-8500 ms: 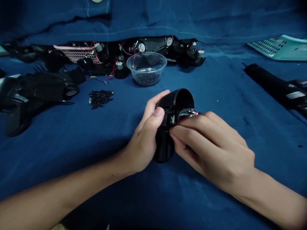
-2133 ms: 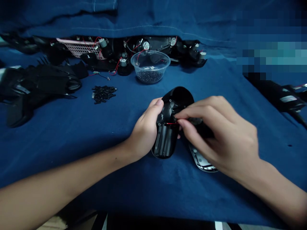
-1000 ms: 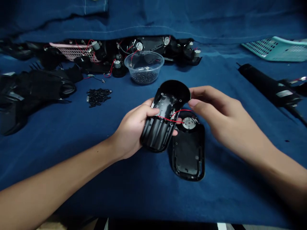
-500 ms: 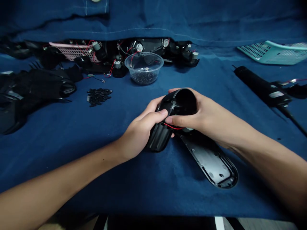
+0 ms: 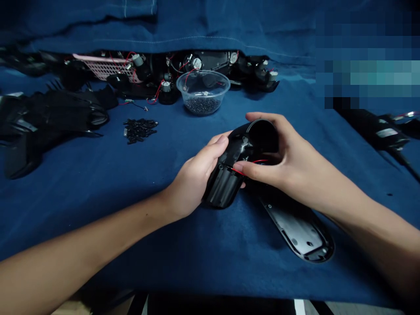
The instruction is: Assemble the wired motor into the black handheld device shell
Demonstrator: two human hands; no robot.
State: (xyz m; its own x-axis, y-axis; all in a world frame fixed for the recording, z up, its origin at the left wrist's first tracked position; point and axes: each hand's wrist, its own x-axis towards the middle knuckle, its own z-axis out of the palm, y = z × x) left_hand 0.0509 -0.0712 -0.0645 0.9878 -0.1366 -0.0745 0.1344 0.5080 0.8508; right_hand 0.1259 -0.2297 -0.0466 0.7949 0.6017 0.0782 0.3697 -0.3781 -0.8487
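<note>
A glossy black plastic housing (image 5: 226, 183), curved and hollow at its upper end, is held tilted above the cloth. My left hand (image 5: 193, 179) wraps its left side, thumb lying along the edge. On the other side my right hand (image 5: 282, 151) grips around the hollow end, its thumb pressed at a red wire (image 5: 260, 161) that runs across the housing. Beneath my right wrist extends a long black shell (image 5: 300, 232) with a rounded end and a pale inner face; its upper part is hidden, so I cannot tell whether it joins the housing.
A clear plastic bowl (image 5: 203, 89) with tiny dark pieces stands farther back. Left of it lies a heap of small black parts (image 5: 139, 130). Behind are a pink basket (image 5: 101, 68) and wired black assemblies. A black tool (image 5: 377, 127) with a cord lies at right, black pieces (image 5: 55, 118) at left.
My right hand has spread wider around the hollow end, and its thumb now sits on the red wire. More wire shows inside. My left thumb has drawn back toward the housing's edge.
</note>
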